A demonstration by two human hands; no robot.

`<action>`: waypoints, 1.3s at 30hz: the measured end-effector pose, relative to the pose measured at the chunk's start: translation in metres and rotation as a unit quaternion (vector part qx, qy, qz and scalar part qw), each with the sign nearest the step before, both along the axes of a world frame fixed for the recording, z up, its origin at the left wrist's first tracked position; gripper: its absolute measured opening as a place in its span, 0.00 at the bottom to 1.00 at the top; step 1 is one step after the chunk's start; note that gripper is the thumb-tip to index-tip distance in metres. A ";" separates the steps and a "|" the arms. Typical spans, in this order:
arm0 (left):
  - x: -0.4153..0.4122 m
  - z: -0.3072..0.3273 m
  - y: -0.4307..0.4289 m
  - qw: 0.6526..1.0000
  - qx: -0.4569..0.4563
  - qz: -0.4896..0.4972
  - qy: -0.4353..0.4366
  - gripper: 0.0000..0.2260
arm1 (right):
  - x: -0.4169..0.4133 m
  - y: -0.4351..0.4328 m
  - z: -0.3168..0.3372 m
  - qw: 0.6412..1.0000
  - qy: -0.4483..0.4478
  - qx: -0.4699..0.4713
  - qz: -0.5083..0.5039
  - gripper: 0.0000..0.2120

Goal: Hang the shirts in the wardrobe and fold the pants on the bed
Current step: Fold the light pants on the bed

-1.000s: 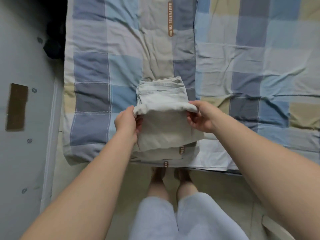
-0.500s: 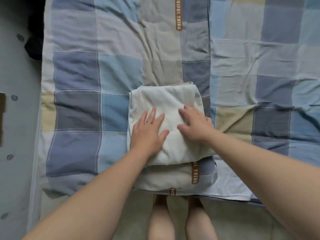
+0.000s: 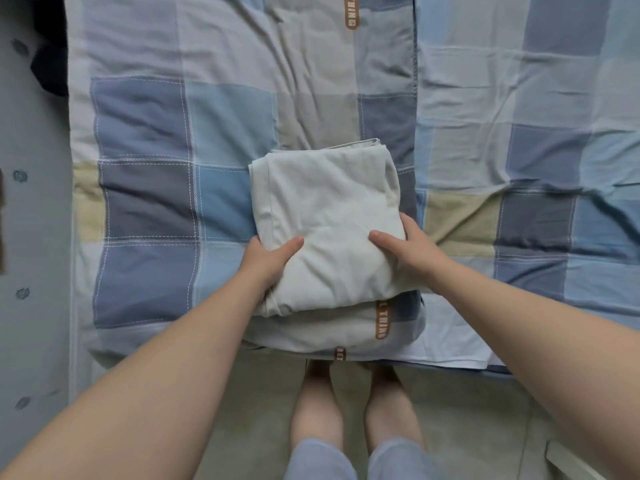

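Folded pants (image 3: 329,216) lie on the checked quilt (image 3: 145,188) close to the bed's near edge: a pale, compact rectangle, soft and lightly creased, with stacked layer edges showing at the far side. Left hand (image 3: 266,263) and right hand (image 3: 412,251) grip its near sides, thumbs on top, other fingers hidden, probably curled under the bundle. Best handled level, layers pinched together so the fold doesn't slip open, moved as one block and set flat.
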State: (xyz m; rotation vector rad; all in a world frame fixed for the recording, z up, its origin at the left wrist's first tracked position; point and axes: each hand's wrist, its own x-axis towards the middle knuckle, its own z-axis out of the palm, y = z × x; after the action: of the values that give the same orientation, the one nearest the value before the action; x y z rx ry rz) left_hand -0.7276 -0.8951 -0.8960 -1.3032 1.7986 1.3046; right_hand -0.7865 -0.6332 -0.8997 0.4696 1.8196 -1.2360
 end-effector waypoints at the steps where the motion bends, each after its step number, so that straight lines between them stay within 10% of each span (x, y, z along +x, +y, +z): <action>1: -0.003 0.002 0.000 1.000 0.016 -0.006 -0.001 0.31 | 0.000 0.001 0.001 1.000 -0.004 0.001 -0.003 0.33; 9: -0.010 0.043 0.003 0.977 0.162 -0.011 -0.135 0.23 | 0.025 0.025 0.039 0.993 -0.097 -0.015 -0.060 0.20; 15: 0.022 0.081 -0.006 0.941 0.260 -0.051 -0.212 0.24 | 0.078 0.037 0.075 0.936 -0.317 -0.080 -0.127 0.36; 21: 0.062 0.119 -0.011 0.926 0.307 -0.063 -0.212 0.25 | 0.138 0.035 0.116 0.883 -0.371 -0.135 -0.254 0.31; 31: 0.076 0.191 0.042 0.955 0.196 -0.216 -0.046 0.27 | 0.205 0.059 0.230 0.922 -0.121 -0.089 -0.356 0.31; 39: 0.067 0.266 0.146 0.931 0.197 -0.295 0.089 0.34 | 0.258 0.120 0.337 0.877 0.043 -0.057 -0.474 0.28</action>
State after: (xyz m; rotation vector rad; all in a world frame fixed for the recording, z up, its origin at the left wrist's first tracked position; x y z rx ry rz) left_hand -0.6605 -0.7494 -0.6297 -0.3882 1.7296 1.3565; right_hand -0.5287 -0.5135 -0.5624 1.3574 1.5786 -2.0117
